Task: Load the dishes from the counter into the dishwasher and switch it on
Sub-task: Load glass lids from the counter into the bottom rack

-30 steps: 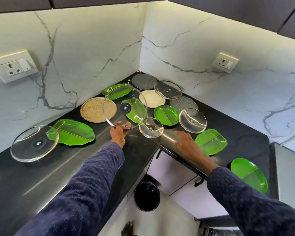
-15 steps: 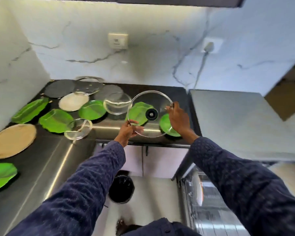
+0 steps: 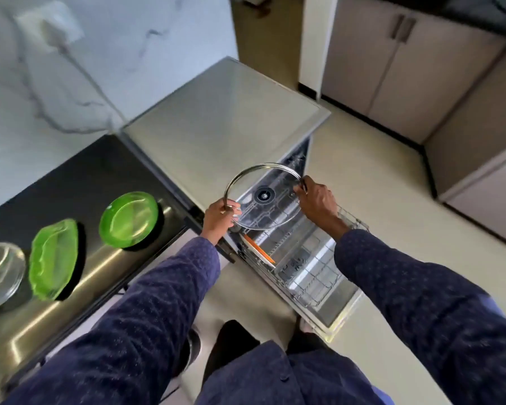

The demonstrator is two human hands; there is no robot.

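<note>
A round glass lid [image 3: 278,211] with a metal rim and a dark knob hangs above the open dishwasher [image 3: 222,118]. My left hand [image 3: 218,219] grips its left rim and my right hand [image 3: 316,198] grips its right rim. Below the lid the wire rack [image 3: 319,276] is pulled out over the lowered door, with an orange-edged plate [image 3: 259,252] standing in it. On the black counter [image 3: 79,176] to the left lie a round green plate [image 3: 129,219], a leaf-shaped green plate [image 3: 53,258] and another glass lid [image 3: 0,273].
The dishwasher has a flat grey top, level with the counter. A white plug and cable [image 3: 56,39] run down the marble wall. Beige cabinets [image 3: 392,62] stand across the cream floor at the right. My legs and feet are below, close to the lowered door.
I have turned right from the counter corner to the dishwasher. The glass lid, first lifted by my left hand alone, is now held by both hands over the rack.
</note>
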